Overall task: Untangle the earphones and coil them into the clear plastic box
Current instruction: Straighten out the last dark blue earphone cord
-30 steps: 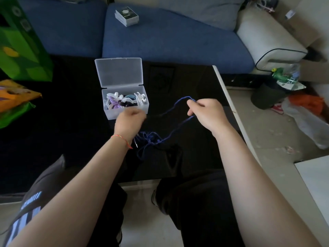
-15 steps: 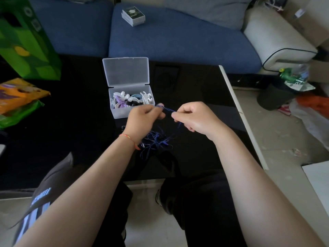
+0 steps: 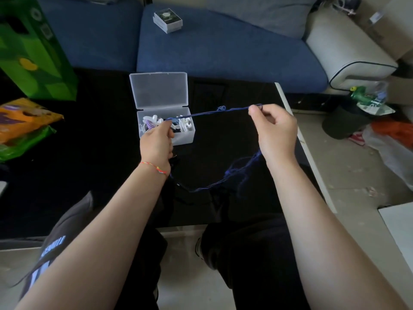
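I'm mid-untangle: my left hand [image 3: 157, 142] and right hand [image 3: 276, 128] each pinch the blue earphone cord [image 3: 210, 112], stretched taut above the black surface [image 3: 89, 153] by the open clear box [image 3: 166, 121]; next, work out that small knot.

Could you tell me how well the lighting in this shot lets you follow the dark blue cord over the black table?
Head view: the dark blue cord reads clearly where it is stretched between the left hand and right hand; its slack tangle nearly vanishes against the black table; wide-angle distortion bends the table's edge.
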### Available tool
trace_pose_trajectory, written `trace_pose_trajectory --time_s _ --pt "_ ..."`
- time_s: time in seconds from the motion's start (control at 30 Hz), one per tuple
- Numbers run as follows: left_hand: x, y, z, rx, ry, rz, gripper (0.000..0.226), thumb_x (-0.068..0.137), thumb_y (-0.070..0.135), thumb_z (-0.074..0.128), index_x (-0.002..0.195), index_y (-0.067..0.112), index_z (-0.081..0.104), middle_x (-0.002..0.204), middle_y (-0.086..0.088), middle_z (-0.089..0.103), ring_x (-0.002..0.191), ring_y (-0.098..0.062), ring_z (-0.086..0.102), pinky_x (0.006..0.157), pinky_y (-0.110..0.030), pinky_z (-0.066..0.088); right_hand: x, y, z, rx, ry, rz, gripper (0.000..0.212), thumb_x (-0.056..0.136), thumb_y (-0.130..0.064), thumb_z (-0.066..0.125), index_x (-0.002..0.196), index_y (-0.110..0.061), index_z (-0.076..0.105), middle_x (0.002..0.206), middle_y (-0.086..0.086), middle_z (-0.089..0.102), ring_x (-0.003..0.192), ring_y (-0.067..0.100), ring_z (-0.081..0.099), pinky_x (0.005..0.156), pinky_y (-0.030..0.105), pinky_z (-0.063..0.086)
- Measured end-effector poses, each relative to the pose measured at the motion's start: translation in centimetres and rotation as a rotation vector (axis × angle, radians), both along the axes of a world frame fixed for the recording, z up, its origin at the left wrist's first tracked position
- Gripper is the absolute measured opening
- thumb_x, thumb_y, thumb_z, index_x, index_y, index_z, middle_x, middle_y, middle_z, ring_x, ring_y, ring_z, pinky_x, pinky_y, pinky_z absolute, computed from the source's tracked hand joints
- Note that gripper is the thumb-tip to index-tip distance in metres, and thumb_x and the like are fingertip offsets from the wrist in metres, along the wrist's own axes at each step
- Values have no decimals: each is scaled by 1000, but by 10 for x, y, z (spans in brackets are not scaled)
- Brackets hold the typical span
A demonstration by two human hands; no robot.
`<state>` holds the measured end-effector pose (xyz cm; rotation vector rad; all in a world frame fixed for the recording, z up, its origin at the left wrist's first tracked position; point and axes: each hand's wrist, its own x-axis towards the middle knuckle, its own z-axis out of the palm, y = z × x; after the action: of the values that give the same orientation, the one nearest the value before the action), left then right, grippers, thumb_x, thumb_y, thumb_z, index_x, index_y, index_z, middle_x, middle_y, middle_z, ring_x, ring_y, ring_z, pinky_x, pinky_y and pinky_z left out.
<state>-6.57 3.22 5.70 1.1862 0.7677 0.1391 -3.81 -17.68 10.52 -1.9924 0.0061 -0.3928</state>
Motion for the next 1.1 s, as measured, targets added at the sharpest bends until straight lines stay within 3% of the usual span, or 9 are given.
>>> trace_pose_trajectory --time_s 0.17,0.33,0.4,0.5,0.63,0.77,0.9,1.0,1.1 --pt "0 11 -3 -23 19 203 31 89 20 53 58 17 47 37 9 29 30 -9 22 38 -16 18 1 -17 -17 -703 409 255 2 91 -23 70 92 -22 70 84 -6 67 78 9 63 61 20 43" --pt "0 5 -3 66 56 -108 16 90 17 57 74 15 60 47 4 37 38 -10 28 38 -17 21 -2 -12 -2 -308 537 168 37 104 -35 47 89 -14 73 58 5 63 61 20 68 67 27 50" --pt "-2 -3 -2 188 98 -356 10 90 18 61 81 14 65 55 1 47 41 -11 38 42 -20 28 -6 -7 0 -326 613 220 45 104 -43 43 86 -15 72 53 1 51 48 16 55 59 25 46" --pt "-5 -13 -1 262 103 -550 13 90 19 63 90 8 68 59 0 50 45 -11 42 44 -20 33 -9 -3 -1 -378 591 291 42 100 -41 51 94 -3 69 65 -2 52 59 12 51 56 24 38" --pt "-6 -14 -6 388 60 -566 15 90 19 66 81 8 72 47 10 51 42 -3 45 48 -14 37 -6 -6 -1 -404 545 257 32 101 -30 52 95 -3 69 67 0 55 61 12 53 60 28 43" --pt "-3 -6 -15 544 53 -534 16 89 22 66 76 16 74 64 1 59 59 -9 50 64 -25 43 0 -14 -5 -441 542 65 32 106 -26 42 99 -5 65 74 7 61 57 17 59 56 27 48" --pt "-2 0 -13 705 132 -482 25 88 27 63 67 18 73 71 -2 67 66 -16 54 66 -29 45 6 -22 -7 -566 419 -142 33 108 -24 35 116 -6 61 97 3 59 81 20 54 68 35 43" --pt "-4 -2 1 399 118 -560 39 93 39 59 65 14 69 55 1 59 47 -14 35 45 -26 30 8 -31 -6 -615 374 -227 32 108 -21 34 122 -4 57 105 9 59 85 18 46 70 31 34" --pt "-8 -4 5 246 -4 -739 37 94 39 61 76 9 72 45 3 34 42 -12 24 46 -26 24 7 -31 -6 -625 414 -223 32 106 -18 37 123 -3 59 116 13 61 89 22 50 73 31 35"
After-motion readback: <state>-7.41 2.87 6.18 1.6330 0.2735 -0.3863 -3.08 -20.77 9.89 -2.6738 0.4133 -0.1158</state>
